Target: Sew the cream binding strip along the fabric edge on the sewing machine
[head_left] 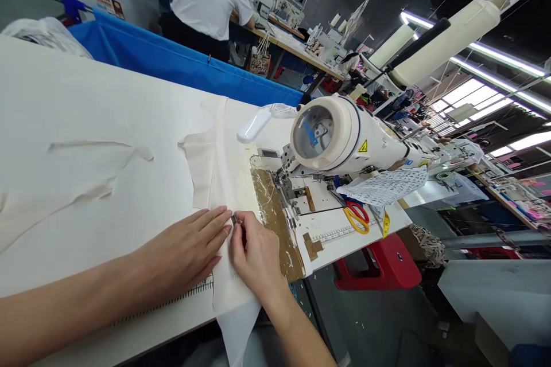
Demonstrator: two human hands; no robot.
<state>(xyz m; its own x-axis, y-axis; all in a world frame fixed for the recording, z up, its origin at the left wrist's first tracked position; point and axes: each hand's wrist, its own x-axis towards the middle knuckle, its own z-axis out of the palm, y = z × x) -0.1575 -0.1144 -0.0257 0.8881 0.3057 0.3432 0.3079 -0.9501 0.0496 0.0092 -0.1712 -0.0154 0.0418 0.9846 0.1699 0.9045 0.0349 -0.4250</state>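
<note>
While the left hand [185, 252] lies flat, fingers spread, on the strip of white fabric [224, 195] at the near edge of the table [86, 126], the right hand [258, 255] pinches a small metal tool [235, 219] between thumb and forefinger, its tip on the fabric. Both hands sit just left of the sewing machine [344, 137], fingertips nearly touching

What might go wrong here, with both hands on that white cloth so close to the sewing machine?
The right hand pinches a small metal tool beside the left hand, so a slip might nick a finger or the white cloth. The cloth's end hangs over the table edge and may drag the piece askew. The scissors lie near the edge and might get knocked off.
</note>
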